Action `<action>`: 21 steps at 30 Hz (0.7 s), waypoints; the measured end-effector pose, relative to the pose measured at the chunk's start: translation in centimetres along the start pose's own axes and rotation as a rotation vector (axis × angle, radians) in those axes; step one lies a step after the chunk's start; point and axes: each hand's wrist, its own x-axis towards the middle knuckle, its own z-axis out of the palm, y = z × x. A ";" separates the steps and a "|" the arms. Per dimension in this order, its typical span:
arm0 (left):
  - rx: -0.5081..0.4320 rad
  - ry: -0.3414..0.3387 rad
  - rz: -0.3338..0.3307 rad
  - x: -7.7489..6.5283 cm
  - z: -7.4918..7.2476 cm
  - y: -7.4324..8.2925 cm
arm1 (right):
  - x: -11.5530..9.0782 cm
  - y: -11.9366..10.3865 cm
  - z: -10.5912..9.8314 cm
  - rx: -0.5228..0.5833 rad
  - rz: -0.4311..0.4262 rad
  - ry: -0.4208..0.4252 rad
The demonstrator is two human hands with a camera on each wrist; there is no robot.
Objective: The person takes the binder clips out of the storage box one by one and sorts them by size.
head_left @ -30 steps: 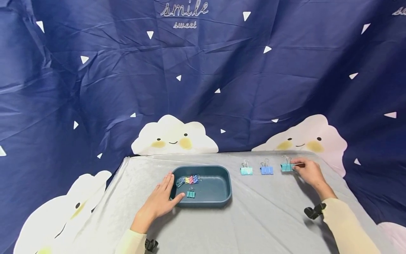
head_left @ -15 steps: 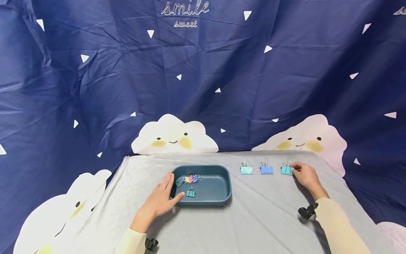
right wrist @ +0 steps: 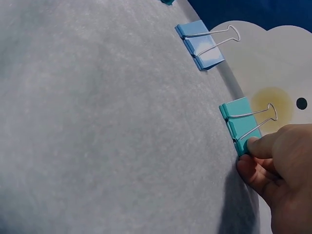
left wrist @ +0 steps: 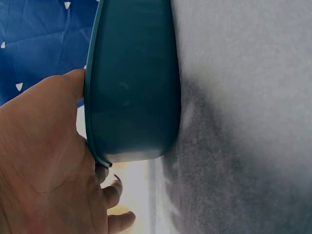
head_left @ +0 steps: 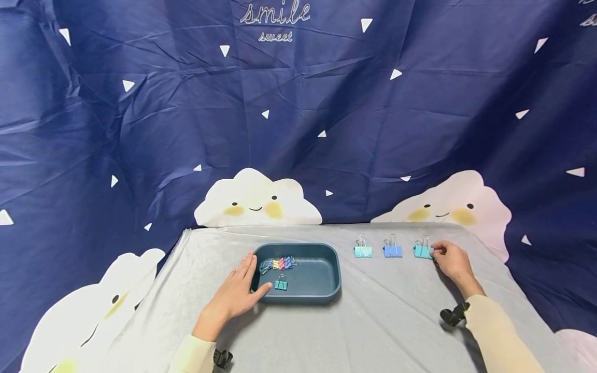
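My right hand (head_left: 453,261) pinches the right end of a teal binder clip (head_left: 422,252), which stands on the grey cloth with its wire handles up. In the right wrist view, thumb and forefinger meet at that end of the clip. To its left stand a blue binder clip (head_left: 393,251) and a lighter teal binder clip (head_left: 363,252), forming a row. My left hand (head_left: 235,292) rests on the left end of a dark teal tray (head_left: 303,299), fingers extended along the rim and thumb at the front corner.
Inside the tray lie a small green binder clip (head_left: 281,285) and a cluster of several small coloured clips (head_left: 280,263). Grey cloth (head_left: 373,321) covers the table. Behind its far edge hangs a navy curtain (head_left: 298,145) with clouds.
My right hand has shifted slightly left and lowered; the teal clip it holds now stands in line with the other two, handles upright. My left hand and the tray have stayed put.
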 end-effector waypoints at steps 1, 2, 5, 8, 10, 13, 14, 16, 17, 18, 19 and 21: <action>-0.001 0.000 -0.001 0.0 0.0 0.0 | 0.0 0.0 0.0 0.001 0.000 0.001; -0.003 -0.001 -0.002 0.0 0.0 0.0 | 0.0 -0.1 0.0 0.004 0.003 0.001; -0.008 -0.003 -0.005 0.0 0.0 0.1 | -0.1 -0.1 0.1 0.008 0.015 -0.005; -0.008 -0.008 -0.009 0.0 0.0 0.1 | -0.2 -0.2 0.0 0.012 0.024 -0.004; -0.009 -0.012 -0.009 0.0 0.0 0.1 | -0.4 -0.3 -0.1 0.016 0.020 0.001; -0.010 -0.015 -0.009 0.0 -0.1 0.1 | -0.6 -0.4 -0.3 0.025 0.000 0.015; -0.011 -0.016 -0.008 0.0 -0.1 0.1 | -0.6 -0.4 -0.4 0.027 -0.006 0.020; -0.011 -0.016 -0.006 0.0 0.0 0.0 | -0.7 -0.4 -0.5 0.034 -0.011 0.033; -0.013 -0.016 -0.005 0.0 0.0 0.0 | -0.6 -0.5 -0.6 0.039 -0.010 0.037; -0.015 -0.015 -0.006 0.0 0.0 0.0 | -0.6 -0.6 -0.7 0.043 -0.011 0.046; -0.018 -0.014 -0.006 0.0 0.1 0.0 | -0.6 -0.8 -0.9 0.050 -0.009 0.051; -0.018 -0.015 -0.006 -0.1 0.1 -0.1 | -0.7 -1.2 -1.1 0.065 -0.011 0.060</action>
